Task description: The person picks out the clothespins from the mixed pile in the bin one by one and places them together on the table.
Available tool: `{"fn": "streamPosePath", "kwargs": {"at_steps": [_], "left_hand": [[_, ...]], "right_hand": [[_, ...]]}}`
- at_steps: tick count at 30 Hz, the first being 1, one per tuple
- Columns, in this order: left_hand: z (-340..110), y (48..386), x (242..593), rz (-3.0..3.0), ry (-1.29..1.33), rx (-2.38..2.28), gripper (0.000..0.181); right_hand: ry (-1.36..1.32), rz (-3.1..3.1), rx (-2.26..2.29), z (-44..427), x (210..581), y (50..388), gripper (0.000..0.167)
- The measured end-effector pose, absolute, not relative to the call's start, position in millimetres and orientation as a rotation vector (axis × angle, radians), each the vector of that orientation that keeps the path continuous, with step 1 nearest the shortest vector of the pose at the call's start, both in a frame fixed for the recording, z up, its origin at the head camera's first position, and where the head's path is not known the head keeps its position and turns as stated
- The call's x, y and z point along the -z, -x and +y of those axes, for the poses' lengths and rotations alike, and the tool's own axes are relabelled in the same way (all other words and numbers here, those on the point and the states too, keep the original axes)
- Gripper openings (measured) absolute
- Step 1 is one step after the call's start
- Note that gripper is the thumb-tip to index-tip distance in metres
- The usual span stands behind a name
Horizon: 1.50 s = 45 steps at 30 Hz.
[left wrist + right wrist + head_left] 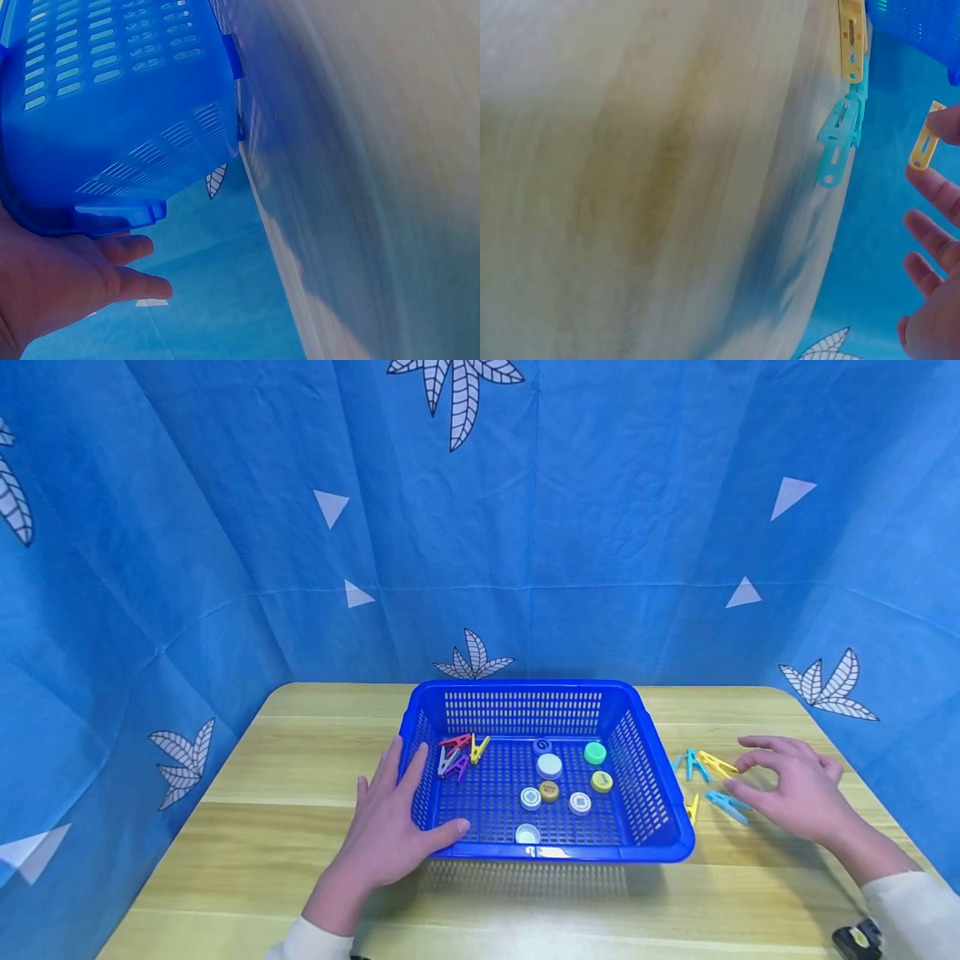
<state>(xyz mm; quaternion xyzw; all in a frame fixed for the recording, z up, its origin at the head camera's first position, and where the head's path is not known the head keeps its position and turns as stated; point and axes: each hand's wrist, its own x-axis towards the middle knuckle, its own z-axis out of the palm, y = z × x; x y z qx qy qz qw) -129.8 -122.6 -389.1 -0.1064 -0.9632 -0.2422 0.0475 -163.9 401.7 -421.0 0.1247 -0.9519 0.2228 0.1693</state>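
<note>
A blue plastic basket [536, 853] stands on the table. My left hand [390, 831] rests on its front left corner, fingers spread along the left rim and thumb over the front rim; in the left wrist view the straight fingers [139, 283] show outside the rim. Right of the basket, my right hand [798, 785] pinches a yellow clothespin [925, 142] between thumb and index finger, raised off the table in the right wrist view. Blue clothespins [727, 807] and another yellow clothespin [693, 810] lie on the table beside that hand.
Inside the basket, red, white, purple and yellow clothespins [477, 749] lie at the left, and several bottle caps [549, 766] are scattered from the middle to the right. A blue patterned curtain [525, 527] hangs behind and beside the wooden table [300, 827].
</note>
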Motion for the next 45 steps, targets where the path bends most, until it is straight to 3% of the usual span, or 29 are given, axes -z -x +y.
{"fn": "streamPosePath", "kwargs": {"at_steps": [45], "left_hand": [[-122.2, 129.4, 388.4, -2.943, 0.318, 0.726, 0.118]], "right_hand": [[-0.256, -2.787, -0.605, 426.4, 437.9, 160.1, 0.027]]}}
